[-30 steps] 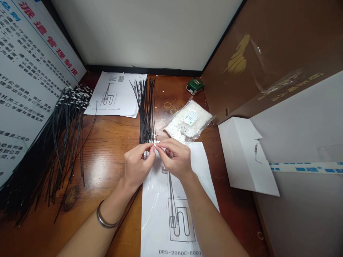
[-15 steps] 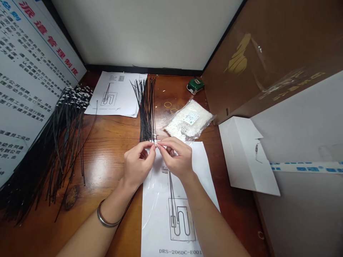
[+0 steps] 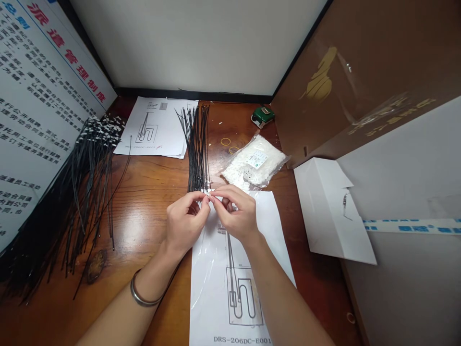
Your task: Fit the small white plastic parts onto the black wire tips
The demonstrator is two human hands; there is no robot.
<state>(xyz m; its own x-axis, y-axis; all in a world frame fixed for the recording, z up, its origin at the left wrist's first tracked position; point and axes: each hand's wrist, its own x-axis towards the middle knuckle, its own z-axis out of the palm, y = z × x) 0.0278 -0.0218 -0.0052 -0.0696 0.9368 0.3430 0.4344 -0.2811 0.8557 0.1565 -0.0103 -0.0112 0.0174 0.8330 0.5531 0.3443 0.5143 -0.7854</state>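
Observation:
My left hand (image 3: 187, 221) and my right hand (image 3: 237, 214) meet fingertip to fingertip above the top of a printed drawing sheet (image 3: 209, 307). Both are closed in a pinch. A tiny white connector (image 3: 207, 194) shows between the fingertips, mostly covered by them. From under my left hand a thin black wire (image 3: 175, 273) trails down beside the wrist, so the left fingers appear to grip its end. Just beyond the fingers lies a bundle of black wires (image 3: 198, 158). A clear bag of small white parts (image 3: 247, 161) lies behind my right hand.
A large pile of black wires with white ends (image 3: 82, 168) covers the left side. Further back are more drawing sheets (image 3: 169, 137), a green tape measure (image 3: 262, 116) and yellow rubber bands (image 3: 225, 142). A brown cardboard box (image 3: 378, 62) and a folded white card (image 3: 327, 211) stand right.
My fingertips have shifted very slightly around the small white connector. Both hands otherwise keep their place, and the things on the table have not moved.

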